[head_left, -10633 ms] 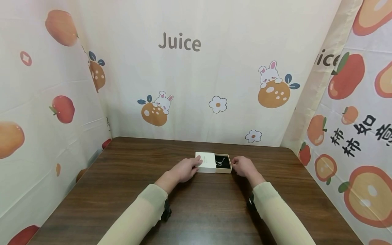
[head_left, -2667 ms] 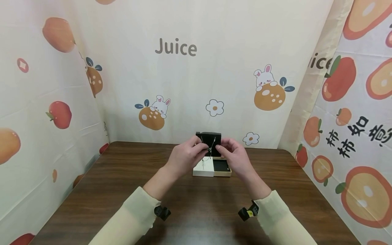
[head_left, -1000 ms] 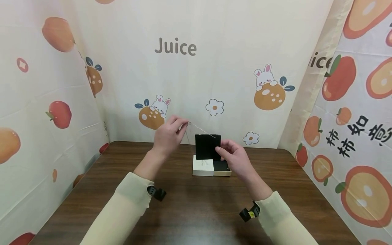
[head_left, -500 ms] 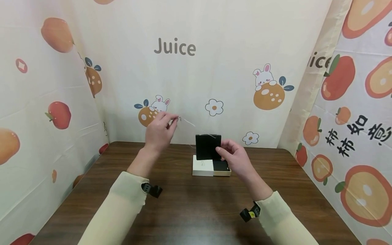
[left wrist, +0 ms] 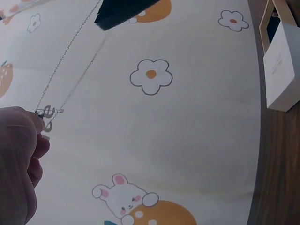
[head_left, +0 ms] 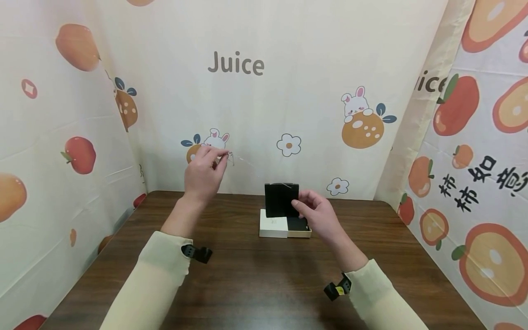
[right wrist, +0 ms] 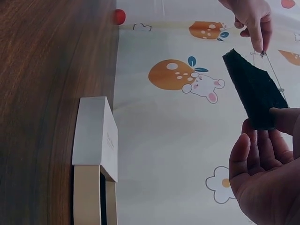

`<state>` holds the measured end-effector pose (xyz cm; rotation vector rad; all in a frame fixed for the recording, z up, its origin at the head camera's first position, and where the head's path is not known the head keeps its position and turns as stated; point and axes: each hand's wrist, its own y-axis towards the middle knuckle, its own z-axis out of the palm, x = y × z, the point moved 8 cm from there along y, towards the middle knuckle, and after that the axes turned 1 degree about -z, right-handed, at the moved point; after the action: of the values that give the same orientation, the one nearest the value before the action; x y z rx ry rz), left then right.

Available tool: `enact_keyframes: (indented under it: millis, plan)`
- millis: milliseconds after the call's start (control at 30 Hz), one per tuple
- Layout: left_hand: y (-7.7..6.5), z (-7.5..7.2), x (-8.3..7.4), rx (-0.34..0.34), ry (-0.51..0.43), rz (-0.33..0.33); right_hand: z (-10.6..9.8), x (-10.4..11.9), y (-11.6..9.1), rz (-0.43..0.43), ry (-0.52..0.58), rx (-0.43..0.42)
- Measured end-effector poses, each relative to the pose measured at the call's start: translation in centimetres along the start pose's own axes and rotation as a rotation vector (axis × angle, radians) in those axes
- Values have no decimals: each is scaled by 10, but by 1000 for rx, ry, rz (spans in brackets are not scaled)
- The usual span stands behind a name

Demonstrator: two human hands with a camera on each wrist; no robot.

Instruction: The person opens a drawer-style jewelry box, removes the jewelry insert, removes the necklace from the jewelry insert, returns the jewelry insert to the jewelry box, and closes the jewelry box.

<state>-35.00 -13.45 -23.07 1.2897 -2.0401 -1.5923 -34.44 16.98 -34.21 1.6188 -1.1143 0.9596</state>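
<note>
Up and to the left in the head view, my left hand (head_left: 204,173) pinches a thin silver necklace (head_left: 231,156) between thumb and fingers. In the left wrist view, its chain (left wrist: 70,44) stretches from those fingertips toward a black jewelry pad (left wrist: 122,11). My right hand (head_left: 316,208) holds the square black pad (head_left: 282,200) by its right edge, thumb on the near face. The pad stands upright above the jewelry box, and part of the chain passes over its top edge. Below it, the white box sleeve (head_left: 272,224) lies on the table with the tray (head_left: 305,234) partly slid out to the right.
The brown wooden table (head_left: 251,275) spreads around the box. A cream curtain (head_left: 313,55) printed with fruit and rabbits hangs behind the table's far edge, with more printed cloth along both sides. Each wrist wears a black camera.
Earlier the pad lay in the tray; it was then lifted out. Over the last second, my left hand has moved left and slightly up, drawing the necklace from the pad. The right hand has barely moved.
</note>
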Motion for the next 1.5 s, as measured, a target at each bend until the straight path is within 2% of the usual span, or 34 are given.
enact_keyframes:
  millis: [467,900,1167,1367,1500]
  plan:
    - [4,-11,4,7,11,-35,2,-5,1,4,-15,10]
    - [4,-13,8,16,9,-62,2,-4,-1,10,-29,15]
    - [4,-14,8,2,18,-54,1,-6,-1,9,-34,17]
    - [3,-15,9,6,21,-64,1,-5,-2,-7,-34,33]
    - [4,-19,12,-20,14,-82,-1,-7,-2,-2,-40,26]
